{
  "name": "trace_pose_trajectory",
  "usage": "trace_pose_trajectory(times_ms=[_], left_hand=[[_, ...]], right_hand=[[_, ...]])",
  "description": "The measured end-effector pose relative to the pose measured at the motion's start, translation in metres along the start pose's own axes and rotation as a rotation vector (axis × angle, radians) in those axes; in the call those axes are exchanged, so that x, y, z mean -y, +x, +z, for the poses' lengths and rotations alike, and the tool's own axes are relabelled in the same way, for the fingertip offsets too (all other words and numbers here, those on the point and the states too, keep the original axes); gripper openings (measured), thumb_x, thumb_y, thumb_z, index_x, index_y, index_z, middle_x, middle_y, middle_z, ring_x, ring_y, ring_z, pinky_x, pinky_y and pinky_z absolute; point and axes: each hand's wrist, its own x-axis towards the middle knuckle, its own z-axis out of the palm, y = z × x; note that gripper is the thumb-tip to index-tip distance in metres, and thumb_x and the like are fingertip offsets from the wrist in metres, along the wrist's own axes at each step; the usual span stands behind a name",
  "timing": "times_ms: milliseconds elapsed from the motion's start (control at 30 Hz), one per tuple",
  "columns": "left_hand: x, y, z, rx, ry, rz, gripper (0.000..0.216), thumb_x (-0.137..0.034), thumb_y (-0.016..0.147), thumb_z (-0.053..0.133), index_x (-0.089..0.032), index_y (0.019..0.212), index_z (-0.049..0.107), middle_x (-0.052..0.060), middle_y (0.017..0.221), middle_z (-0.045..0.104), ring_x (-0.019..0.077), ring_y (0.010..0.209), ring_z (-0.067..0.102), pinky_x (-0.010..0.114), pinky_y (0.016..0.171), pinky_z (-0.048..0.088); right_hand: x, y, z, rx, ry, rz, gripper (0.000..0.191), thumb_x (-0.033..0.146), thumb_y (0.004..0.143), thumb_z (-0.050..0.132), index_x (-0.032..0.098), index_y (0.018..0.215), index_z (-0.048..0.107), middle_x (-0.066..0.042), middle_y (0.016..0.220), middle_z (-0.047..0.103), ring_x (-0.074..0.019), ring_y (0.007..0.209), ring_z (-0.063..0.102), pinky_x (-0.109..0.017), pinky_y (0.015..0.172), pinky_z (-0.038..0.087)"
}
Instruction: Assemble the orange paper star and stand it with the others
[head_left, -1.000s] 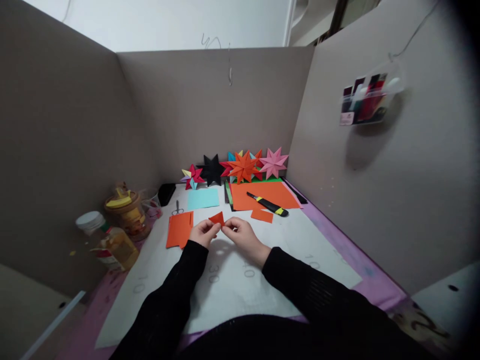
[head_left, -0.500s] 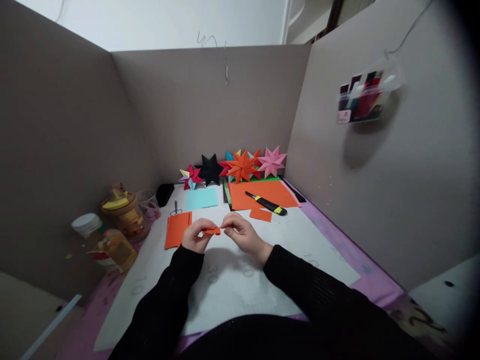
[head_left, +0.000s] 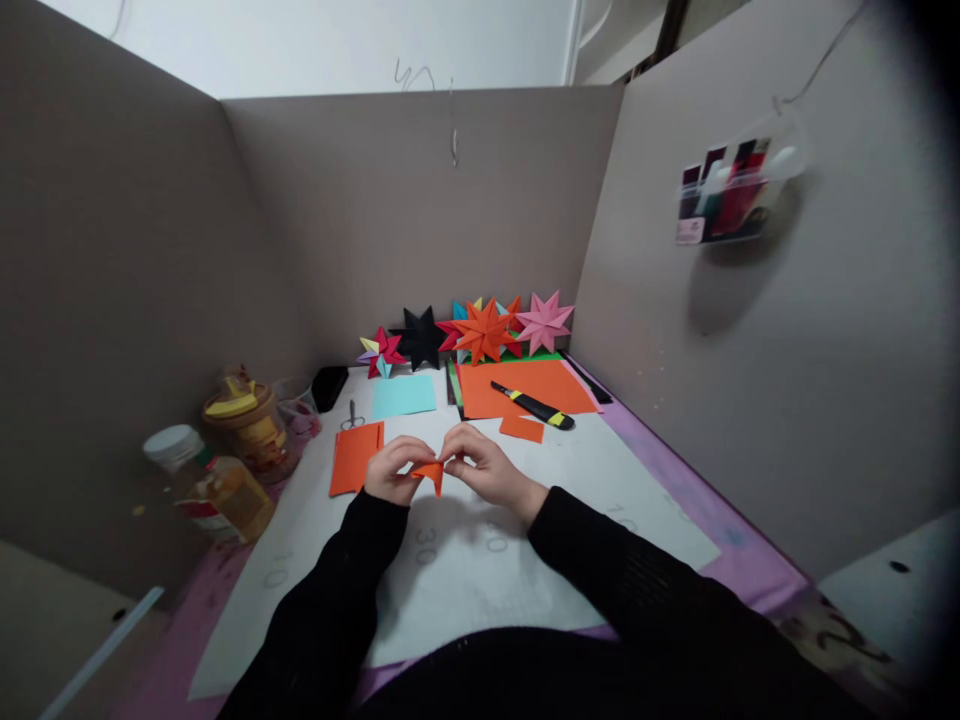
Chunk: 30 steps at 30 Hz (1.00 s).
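Note:
A small folded piece of orange paper is pinched between both hands above the white sheet. My left hand is closed on its left side, fingers curled over the top. My right hand pinches its upper right corner between thumb and fingertips. One pointed flap of the paper hangs down between the hands. Just left of my left hand lies a stack of orange paper pieces. Beyond my right hand is a loose orange rectangle.
Folded paper stars line the back wall. A black and yellow utility knife rests on a large orange sheet. Light-blue paper and small scissors lie farther back. A glue bottle and a brown cup stand left.
The orange paper has turned in my hands; it looked flat and thin before, and now a pointed flap shows downward. Both hands stay in nearly the same place.

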Motion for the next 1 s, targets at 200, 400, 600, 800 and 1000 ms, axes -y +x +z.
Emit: trace_pose_trajectory(times_ms=[200,400,600,800,1000], left_hand=[[0.000,-0.007,0.013,-0.074,-0.170,-0.332,0.004,-0.013,0.068,0.063,-0.017,0.068,0.063,0.005,0.070,0.065,0.0150,0.066,0.061,0.027,0.059,0.050],[-0.008,-0.008,0.024,-0.187,-0.363,-0.761,0.014,-0.022,0.061,0.069,-0.014,0.069,0.060,-0.001,0.054,0.060,0.0114,0.049,0.056,0.024,0.051,0.047],[-0.015,-0.003,0.027,-0.189,-0.405,-0.859,0.019,-0.029,0.062,0.069,-0.012,0.065,0.060,0.003,0.054,0.064,0.0147,0.053,0.061,0.026,0.050,0.049],[-0.010,-0.007,0.029,-0.153,-0.440,-0.886,0.023,-0.032,0.062,0.070,-0.012,0.065,0.059,0.003,0.055,0.065,0.0144,0.053,0.061,0.026,0.050,0.050],[-0.007,-0.008,0.029,-0.177,-0.477,-0.910,0.027,-0.034,0.060,0.072,-0.013,0.062,0.055,0.003,0.055,0.065,0.0150,0.055,0.062,0.026,0.050,0.050]], right_hand=[[0.003,0.002,0.000,0.005,0.018,0.023,0.003,0.023,0.080,0.057,0.021,0.079,0.055,-0.002,0.084,0.049,-0.0147,0.081,0.050,-0.028,0.069,0.043],[0.001,0.002,0.000,-0.064,-0.026,0.067,0.005,0.025,0.079,0.058,0.021,0.076,0.056,-0.003,0.083,0.049,-0.0146,0.077,0.049,-0.028,0.064,0.042],[-0.004,0.000,0.001,-0.156,-0.024,0.086,0.009,0.025,0.082,0.054,0.021,0.082,0.062,-0.003,0.083,0.050,-0.0143,0.076,0.051,-0.028,0.066,0.043],[-0.009,-0.001,0.006,-0.205,0.017,0.151,0.007,0.025,0.080,0.055,0.021,0.085,0.060,-0.002,0.083,0.053,-0.0141,0.075,0.053,-0.028,0.067,0.044],[-0.008,0.000,0.007,-0.212,-0.031,0.153,0.007,0.026,0.079,0.057,0.020,0.076,0.058,-0.002,0.079,0.053,-0.0138,0.073,0.052,-0.027,0.063,0.043]])
